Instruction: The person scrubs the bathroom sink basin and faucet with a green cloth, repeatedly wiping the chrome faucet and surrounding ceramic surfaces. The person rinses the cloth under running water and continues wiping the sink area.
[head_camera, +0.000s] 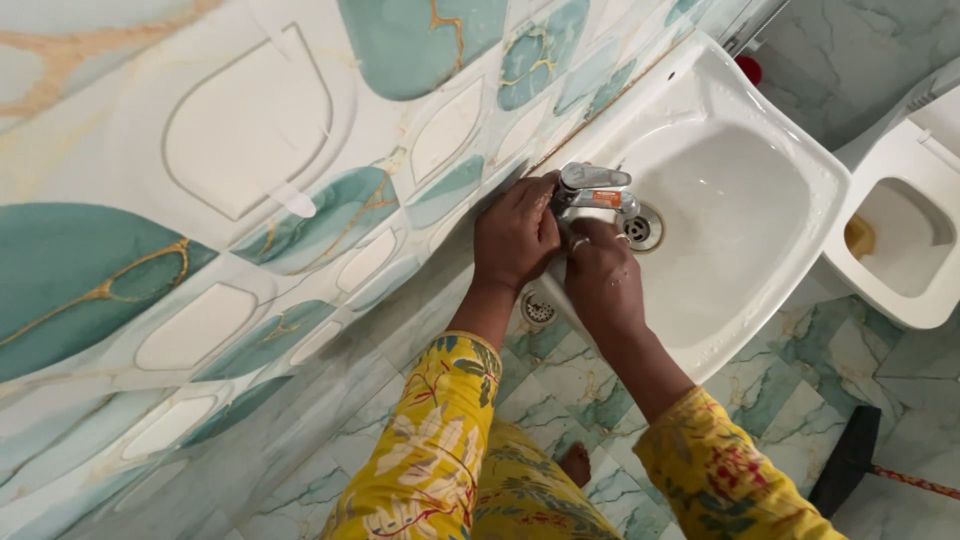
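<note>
A chrome tap (597, 186) with a small orange tag stands at the back rim of a white wash basin (790, 250). My left hand (515, 235) is pressed against the tap's base from the wall side, fingers curled around it. My right hand (600, 275) rests on the basin rim just below the tap, fingers touching its base. Whether either hand holds a cloth or tool is hidden. Both arms wear yellow flowered sleeves.
A tiled wall with teal and gold patterns fills the left. A white toilet (905, 235) stands to the right of the basin. A floor drain (537, 309) lies under the basin, and a black brush head with a red handle (850, 460) lies on the marbled floor.
</note>
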